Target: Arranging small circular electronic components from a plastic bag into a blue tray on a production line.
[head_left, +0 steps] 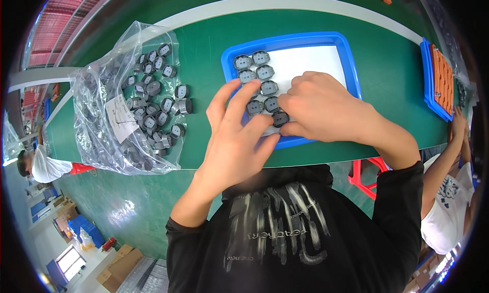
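Observation:
A blue tray [351,71] lined with a white sheet [313,59] lies on the green table in front of me. Along its left side, small grey plastic housings [261,58] with rounded outlines stand in two columns. My right hand [323,109] is curled over the near end of these columns, its thumb and bent fingers closed at a darker housing [280,119]. My left hand [232,130] reaches over the tray's left rim with fingers spread. Two of its fingertips rest by the left column; its forefinger and thumb point toward the darker housing.
A clear plastic bag [97,104] of loose grey housings [153,88] lies open at left, with a white label [121,118]. Orange slotted trays [442,81] on a blue tray stand at the right edge. Another person [445,201] sits at right, near a red stool [364,178].

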Tool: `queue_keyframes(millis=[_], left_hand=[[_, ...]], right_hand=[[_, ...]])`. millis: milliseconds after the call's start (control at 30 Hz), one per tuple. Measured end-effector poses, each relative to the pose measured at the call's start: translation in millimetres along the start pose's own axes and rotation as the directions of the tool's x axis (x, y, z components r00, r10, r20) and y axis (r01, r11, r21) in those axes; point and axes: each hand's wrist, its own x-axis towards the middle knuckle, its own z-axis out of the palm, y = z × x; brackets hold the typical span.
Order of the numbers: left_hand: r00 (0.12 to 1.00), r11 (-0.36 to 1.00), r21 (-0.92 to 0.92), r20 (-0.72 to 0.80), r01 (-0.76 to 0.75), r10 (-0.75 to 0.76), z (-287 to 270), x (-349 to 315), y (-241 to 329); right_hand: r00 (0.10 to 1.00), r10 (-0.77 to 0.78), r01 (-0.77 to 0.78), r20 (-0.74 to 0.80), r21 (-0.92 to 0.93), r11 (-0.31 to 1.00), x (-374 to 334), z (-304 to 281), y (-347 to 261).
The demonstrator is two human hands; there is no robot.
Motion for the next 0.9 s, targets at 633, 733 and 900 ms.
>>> queue_keyframes(millis=[633,733,900], left_hand=[[0.989,0.997,0.052,0.14,-0.061,0.053,8.3,15.3,2.3],[0.989,0.998,0.047,0.143,-0.053,0.045,7.1,13.2,0.0],[0.987,0.997,0.044,0.146,-0.07,0.063,5.6,13.7,3.2]], right_hand=[[0.983,0.146,-0.131,0.114,-0.131,0.983,-19.7,-28.6,39.1],[0.995,0.093,-0.096,-0.034,-0.078,0.992,-14.2,-23.6,38.6],[0.962,0.066,-0.066,-0.264,0.007,0.998,0.8,-1.7,41.9]])
